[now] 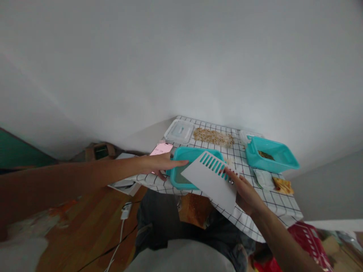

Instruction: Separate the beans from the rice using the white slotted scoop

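Note:
My right hand [246, 193] grips a thin white slotted panel [215, 183] by its right edge. A row of oblong holes runs along the panel's upper side. It is held tilted over the right part of a teal plastic bin [176, 181] and hides much of that bin. At the bin's left rim is my left hand [161, 163], fingers apart, one finger stretched out over the opening. Whether it presses on the rim is hard to tell. A pink phone [163, 148] lies just behind the left hand, partly covered by it.
A checked cloth [241, 217] covers the small table against the wall. On it are a clear lid [179, 131], a strip of loose tan bits [213, 137], a second teal bin [270, 151] with some contents, a white packet [264, 179] and a yellow-orange cloth [283, 186].

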{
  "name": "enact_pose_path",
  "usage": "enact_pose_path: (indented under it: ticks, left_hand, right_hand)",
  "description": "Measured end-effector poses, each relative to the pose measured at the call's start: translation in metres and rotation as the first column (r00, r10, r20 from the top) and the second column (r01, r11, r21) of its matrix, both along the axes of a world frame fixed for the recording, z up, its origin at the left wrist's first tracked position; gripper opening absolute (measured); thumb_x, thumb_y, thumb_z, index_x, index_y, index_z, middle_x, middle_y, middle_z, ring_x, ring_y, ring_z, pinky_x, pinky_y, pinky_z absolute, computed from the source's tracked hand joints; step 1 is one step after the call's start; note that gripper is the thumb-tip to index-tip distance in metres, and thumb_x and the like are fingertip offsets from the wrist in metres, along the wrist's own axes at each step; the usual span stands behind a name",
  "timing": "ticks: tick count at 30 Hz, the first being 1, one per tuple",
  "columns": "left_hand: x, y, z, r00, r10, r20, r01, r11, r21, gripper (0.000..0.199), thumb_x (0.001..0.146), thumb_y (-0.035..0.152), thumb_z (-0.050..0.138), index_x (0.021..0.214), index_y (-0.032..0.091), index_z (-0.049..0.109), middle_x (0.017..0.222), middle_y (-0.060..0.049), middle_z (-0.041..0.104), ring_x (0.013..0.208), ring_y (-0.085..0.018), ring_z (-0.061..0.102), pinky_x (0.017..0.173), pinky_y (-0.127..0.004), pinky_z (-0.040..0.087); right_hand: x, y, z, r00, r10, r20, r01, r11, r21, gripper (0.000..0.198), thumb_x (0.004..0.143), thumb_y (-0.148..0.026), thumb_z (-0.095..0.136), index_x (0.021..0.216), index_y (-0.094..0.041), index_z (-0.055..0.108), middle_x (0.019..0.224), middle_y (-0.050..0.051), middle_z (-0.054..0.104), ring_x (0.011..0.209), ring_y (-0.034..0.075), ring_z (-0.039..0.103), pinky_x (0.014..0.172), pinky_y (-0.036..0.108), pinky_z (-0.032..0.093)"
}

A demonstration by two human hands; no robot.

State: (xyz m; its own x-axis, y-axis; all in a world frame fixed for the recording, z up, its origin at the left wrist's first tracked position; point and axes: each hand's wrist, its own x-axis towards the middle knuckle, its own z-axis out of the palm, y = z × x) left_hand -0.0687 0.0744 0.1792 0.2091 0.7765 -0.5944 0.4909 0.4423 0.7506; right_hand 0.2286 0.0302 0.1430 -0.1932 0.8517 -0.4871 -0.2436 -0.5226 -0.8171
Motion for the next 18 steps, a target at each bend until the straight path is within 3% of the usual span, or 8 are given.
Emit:
enact_pose_path:
  ticks: [4,9,11,14,18]
  left_hand:
    - [-0.002,-0.007,-0.01,0.969,0.083,0.235,-0.064,0.994,-0.088,0.073,0.071,0.069,0.07,0.132,0.031,0.059,0.133,-0.009,0.069,0.116,-0.033,0.065,0.075,-0.037,0.061]
    - [0.006,-0.019,-0.022,0.916,0.198,0.35,-0.188,0.98,-0.063,0.073,0.079,0.062,0.066,0.136,0.019,0.055,0.129,-0.008,0.071,0.117,-0.031,0.063,0.082,-0.036,0.057]
    - [0.012,-0.024,-0.02,0.896,0.226,0.382,-0.235,0.972,-0.023,0.073,0.079,0.06,0.066,0.138,0.018,0.053,0.13,-0.009,0.07,0.117,-0.031,0.063,0.082,-0.037,0.056]
    - [0.019,-0.028,-0.011,0.85,0.273,0.451,-0.306,0.952,0.001,0.072,0.078,0.057,0.07,0.14,0.027,0.051,0.137,-0.009,0.066,0.12,-0.031,0.063,0.084,-0.038,0.057]
    - [0.023,-0.034,0.006,0.812,0.257,0.523,-0.263,0.963,-0.065,0.072,0.076,0.051,0.074,0.14,0.03,0.05,0.137,-0.01,0.066,0.121,-0.031,0.063,0.088,-0.041,0.057]
  right_hand:
    - [0.001,-0.001,-0.007,0.999,-0.041,-0.001,0.041,0.999,0.014,0.038,0.083,-0.049,0.071,0.104,-0.018,0.072,0.096,0.008,0.079,0.077,0.021,0.075,0.066,0.028,0.059]
    - [0.001,-0.003,-0.008,0.999,-0.045,-0.007,0.045,0.999,0.013,0.037,0.082,-0.048,0.073,0.105,-0.018,0.072,0.101,0.008,0.078,0.085,0.023,0.075,0.068,0.027,0.059]
    - [0.0,-0.004,-0.005,0.998,-0.054,-0.017,0.054,0.998,0.01,0.037,0.082,-0.047,0.073,0.105,-0.019,0.072,0.103,0.007,0.078,0.087,0.023,0.075,0.071,0.029,0.06]
    - [0.001,-0.008,0.001,0.996,-0.086,0.009,0.086,0.996,-0.015,0.04,0.08,-0.048,0.074,0.108,-0.02,0.072,0.102,0.007,0.078,0.087,0.025,0.075,0.068,0.03,0.061]
    - [0.021,-0.023,0.011,0.984,-0.14,0.108,0.136,0.99,0.05,0.043,0.08,-0.051,0.072,0.112,-0.023,0.072,0.113,0.007,0.076,0.098,0.028,0.074,0.072,0.034,0.063]
